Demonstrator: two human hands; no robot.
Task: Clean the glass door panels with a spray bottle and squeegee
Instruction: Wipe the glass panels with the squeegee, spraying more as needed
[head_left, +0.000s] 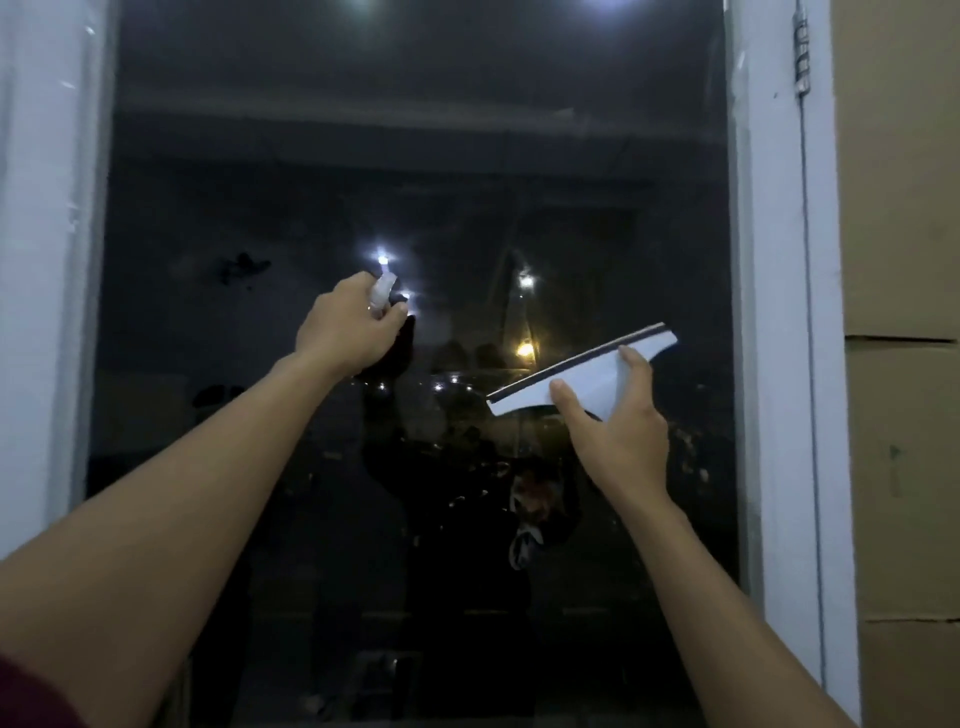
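In front of the dark glass panel (415, 156), grips a white spray bottle (384, 291) in the curled fingers of the left hand (345, 332), nozzle above them. Pinches a white squeegee (587, 371) between thumb and fingers of the right hand (618, 431), dark blade just beyond the fingertips, tilted up rightward.

The dark glass panel (415, 182) is speckled with droplets low down. The spray bottle (385, 290), white-headed, is raised close before it. The white squeegee (589, 375), dark-bladed, tilts up rightward.
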